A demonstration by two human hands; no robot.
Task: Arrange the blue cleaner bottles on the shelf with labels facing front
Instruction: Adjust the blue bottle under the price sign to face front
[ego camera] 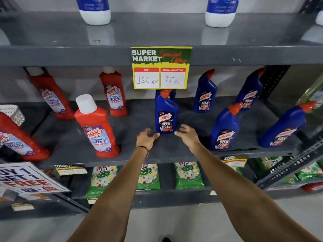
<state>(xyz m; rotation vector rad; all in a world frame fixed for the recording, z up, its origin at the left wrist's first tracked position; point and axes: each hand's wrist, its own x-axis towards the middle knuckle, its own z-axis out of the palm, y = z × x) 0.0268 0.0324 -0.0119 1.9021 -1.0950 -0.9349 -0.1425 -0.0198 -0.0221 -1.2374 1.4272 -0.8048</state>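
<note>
My blue bottle stands mid-shelf, bare room around it. My left hand and right hand flank its base, fingers spread, holding nothing.

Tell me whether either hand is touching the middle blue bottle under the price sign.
Cannot tell. In the head view the left hand and right hand flank the middle blue bottle at its base, fingertips at its edges, with no plain gap or contact.

Blue bottles are showing "HARPIC 10X TOTAL CLEAN"; red bottles are reading "HARPIC BATHROOM CLEANER"; the shelf tag is displaying "SUPER MARKET, MRP 150, 75".
</note>
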